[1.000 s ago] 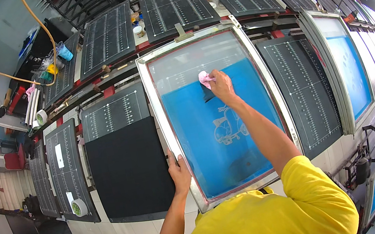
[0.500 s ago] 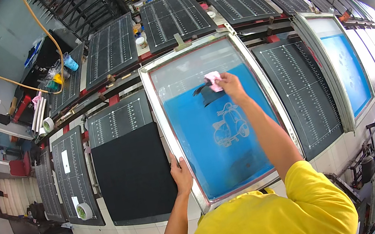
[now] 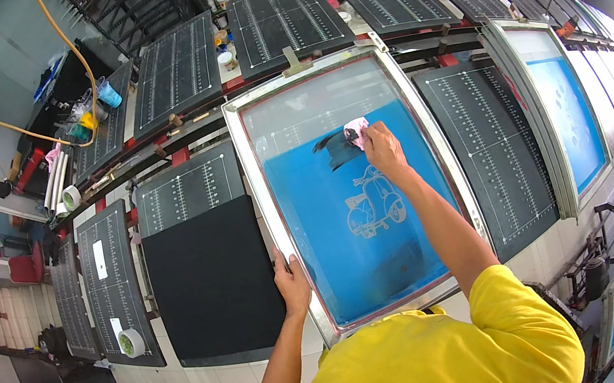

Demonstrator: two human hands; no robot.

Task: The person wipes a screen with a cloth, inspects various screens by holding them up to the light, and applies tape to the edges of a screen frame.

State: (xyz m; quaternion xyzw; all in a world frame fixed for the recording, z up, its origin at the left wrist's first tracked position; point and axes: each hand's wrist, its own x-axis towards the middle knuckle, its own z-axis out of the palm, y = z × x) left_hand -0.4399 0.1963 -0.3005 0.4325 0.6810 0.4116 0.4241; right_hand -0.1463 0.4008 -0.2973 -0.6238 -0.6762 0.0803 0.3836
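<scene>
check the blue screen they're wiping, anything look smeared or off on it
Yes: a dark smear sits on the blue screen above the scooter outline, a ragged blotch unlike the crisp stencil lines. The right hand presses a pink cloth at its edge; the left hand grips the metal frame. Nothing else stands out.

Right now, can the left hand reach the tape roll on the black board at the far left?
Probably not without letting go. The left hand grips the near left edge of the screen frame, and the tape roll lies well off to its left, past the plain black board. Nothing blocks the way.
</scene>
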